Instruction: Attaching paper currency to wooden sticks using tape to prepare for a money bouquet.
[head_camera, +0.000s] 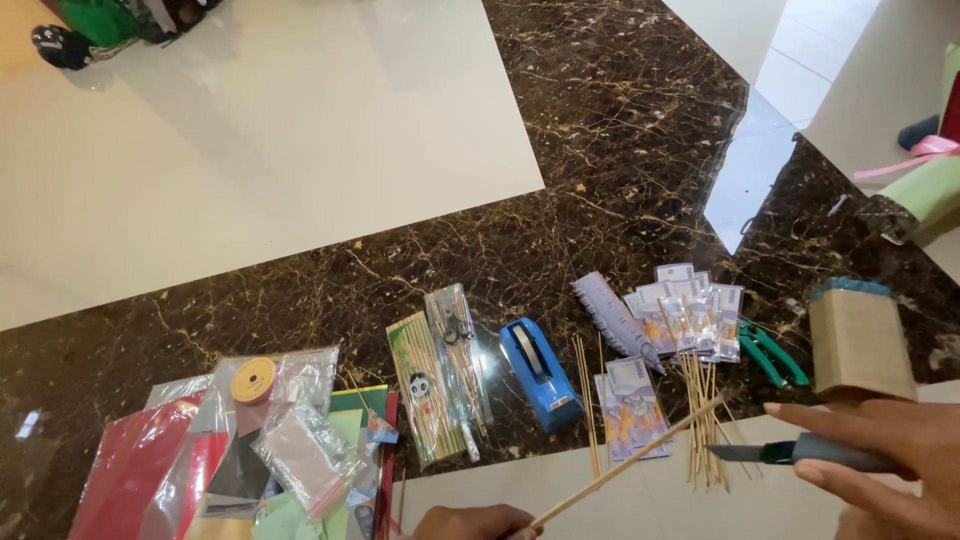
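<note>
1. The step in hand looks like trimming or sharpening: the left hand (470, 522) holds a long thin pale wooden skewer (628, 468) by its lower end, while the right hand (880, 455) holds a grey-handled craft knife with a short dark blade (790, 452).

2. The left fingers are closed around the skewer's lower end at the bottom edge of the view; the right fingers are wrapped on the knife handle, with one finger lying straight above it.

3. To do this well, the person should probably grip the skewer nearer the working tip, since a stick held so far down is likely to flex under the blade.

4. The cut is best directed away from the holding hand, with the blade at a shallow angle and light pressure.

5. The skewer slants up and to the right above the floor; its free tip (718, 400) is close to the blade point but apart from it, over a loose bundle of similar wooden skewers (703, 420).

6. It looks straight, uniform and unmarked, thin enough to snap easily.

7. Nearby on the dark brown marbled floor (560, 200) lie a blue tape dispenser (540, 370), purple-and-white printed paper notes (690, 310) and green-handled pliers (772, 352).
</note>
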